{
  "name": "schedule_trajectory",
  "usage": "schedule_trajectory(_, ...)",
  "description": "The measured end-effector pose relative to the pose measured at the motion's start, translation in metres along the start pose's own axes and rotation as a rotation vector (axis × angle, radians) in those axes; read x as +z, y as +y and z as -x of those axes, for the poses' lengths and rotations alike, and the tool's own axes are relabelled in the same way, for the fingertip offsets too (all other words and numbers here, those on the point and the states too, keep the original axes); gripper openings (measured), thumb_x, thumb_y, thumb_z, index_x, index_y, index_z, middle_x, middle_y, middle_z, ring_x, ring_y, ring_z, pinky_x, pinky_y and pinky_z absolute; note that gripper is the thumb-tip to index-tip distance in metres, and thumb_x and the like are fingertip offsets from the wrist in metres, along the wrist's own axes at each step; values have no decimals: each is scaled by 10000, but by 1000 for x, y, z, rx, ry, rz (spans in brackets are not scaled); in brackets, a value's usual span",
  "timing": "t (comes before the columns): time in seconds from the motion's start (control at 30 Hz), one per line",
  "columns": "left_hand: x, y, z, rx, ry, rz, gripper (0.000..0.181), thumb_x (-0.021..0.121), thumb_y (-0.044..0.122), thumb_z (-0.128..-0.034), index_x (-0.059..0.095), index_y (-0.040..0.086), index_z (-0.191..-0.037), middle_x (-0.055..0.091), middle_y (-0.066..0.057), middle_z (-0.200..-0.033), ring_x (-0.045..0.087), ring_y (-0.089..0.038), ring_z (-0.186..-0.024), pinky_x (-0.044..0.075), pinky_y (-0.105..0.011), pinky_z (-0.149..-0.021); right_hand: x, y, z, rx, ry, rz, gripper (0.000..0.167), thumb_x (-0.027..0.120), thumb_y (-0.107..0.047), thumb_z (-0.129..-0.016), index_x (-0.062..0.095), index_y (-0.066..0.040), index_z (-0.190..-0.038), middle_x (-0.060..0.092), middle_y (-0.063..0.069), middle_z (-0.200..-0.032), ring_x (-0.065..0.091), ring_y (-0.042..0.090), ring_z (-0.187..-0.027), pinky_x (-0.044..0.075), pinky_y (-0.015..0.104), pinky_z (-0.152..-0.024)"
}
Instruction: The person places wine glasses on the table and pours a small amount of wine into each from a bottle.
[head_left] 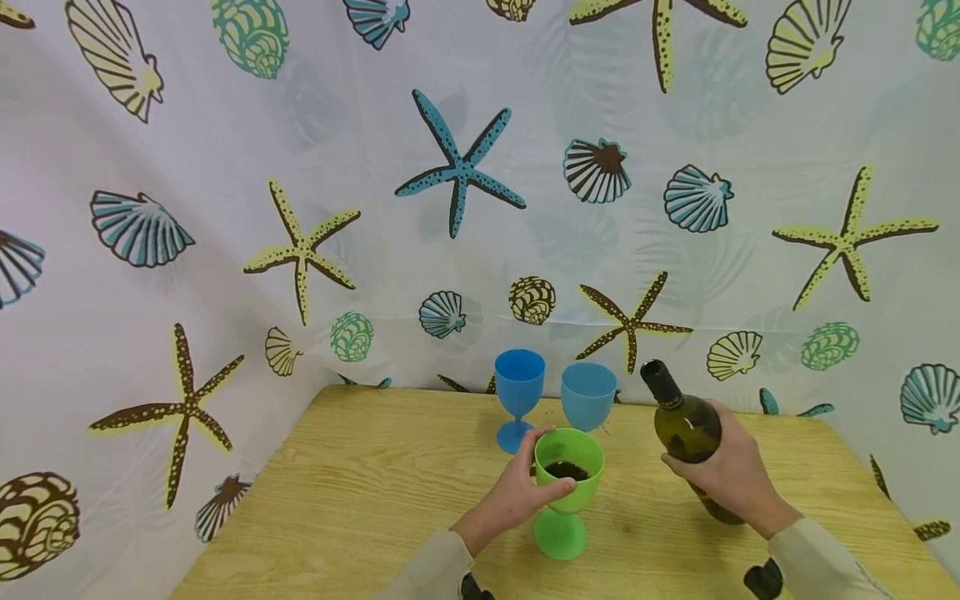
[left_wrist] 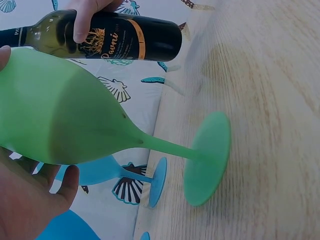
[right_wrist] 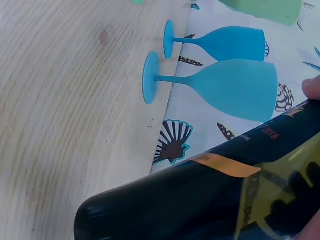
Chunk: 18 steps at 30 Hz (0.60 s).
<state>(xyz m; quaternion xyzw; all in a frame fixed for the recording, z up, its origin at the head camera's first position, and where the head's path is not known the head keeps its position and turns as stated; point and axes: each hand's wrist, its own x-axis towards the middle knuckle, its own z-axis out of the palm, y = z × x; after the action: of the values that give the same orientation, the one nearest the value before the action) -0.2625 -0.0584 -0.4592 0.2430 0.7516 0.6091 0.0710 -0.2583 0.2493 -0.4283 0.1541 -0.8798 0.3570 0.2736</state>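
Observation:
My left hand (head_left: 513, 492) holds a green plastic goblet (head_left: 579, 498) by its bowl, thumb and fingers on opposite sides. Dark liquid (head_left: 566, 472) lies in the bottom of the bowl. The goblet is upright; whether its foot touches the table I cannot tell. To the right, my right hand (head_left: 738, 471) grips a dark green wine bottle (head_left: 684, 429) round its body. The bottle stands nearly upright, its open neck leaning slightly left, apart from the goblet. Its black label (left_wrist: 112, 37) with gold print shows in the left wrist view.
Behind the green goblet, a darker blue goblet (head_left: 519, 387) and a lighter blue goblet (head_left: 588, 398) stand near the back edge of the wooden table (head_left: 360, 492). A white curtain (head_left: 510, 250) printed with shells and starfish hangs behind the table and along its sides.

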Motion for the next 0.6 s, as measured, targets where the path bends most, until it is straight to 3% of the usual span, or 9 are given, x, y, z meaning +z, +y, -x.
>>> schedule_trajectory(0.33, 0, -1, -2, -7, -4, 10, 714, 651, 290, -899, 233, 135, -1457, 459, -70, -1297, 457, -236, -1181, 393, -442, -940, -4, 5, 3, 171, 93, -94, 806, 836, -210, -724, 376, -34, -1362, 550, 225, -1140, 577, 404, -966, 477, 584, -750)
schedule_trajectory(0.6, -1, 0, -2, -10, 3, -1, 718, 655, 302, -896, 235, 142, -1456, 455, -72, -1307, 454, -242, -1188, 392, -450, -936, -1, 11, 4, 321, 133, -196, 800, 813, -225, -756, 335, -51, -1374, 529, 200, -1196, 548, 359, -1032, 464, 551, -831)
